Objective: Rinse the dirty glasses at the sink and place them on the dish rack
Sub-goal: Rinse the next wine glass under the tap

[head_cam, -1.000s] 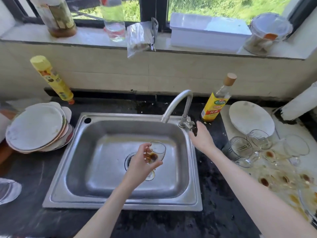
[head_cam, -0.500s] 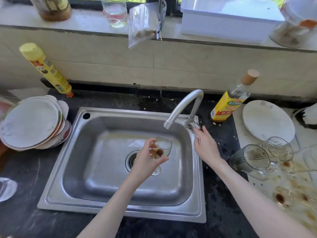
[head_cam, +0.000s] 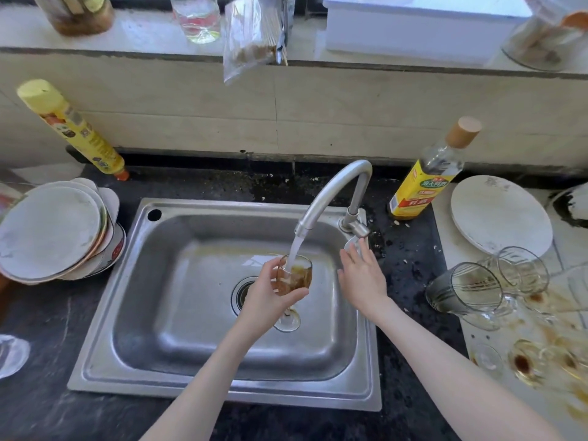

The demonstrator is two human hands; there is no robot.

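Observation:
My left hand (head_cam: 265, 297) grips a stemmed glass (head_cam: 294, 278) upright over the steel sink (head_cam: 222, 386), right under the faucet spout (head_cam: 331, 192). Water streams into the glass and mixes with brown residue. My right hand (head_cam: 361, 278) hovers with fingers spread just below the faucet handle (head_cam: 356, 235), fingertips at or touching it. Several dirty glasses (head_cam: 471, 288) with brown stains lie and stand on the white counter at the right.
A stack of plates (head_cam: 51, 233) sits left of the sink, a yellow spray can (head_cam: 70, 125) behind it. A yellow-labelled bottle (head_cam: 426, 176) and a white plate (head_cam: 499, 214) stand right of the faucet. Jars and a white box line the windowsill.
Water now runs from the faucet into the glass. My left hand lifted the glass up under the spout. My right hand has drawn slightly back from the faucet handle.

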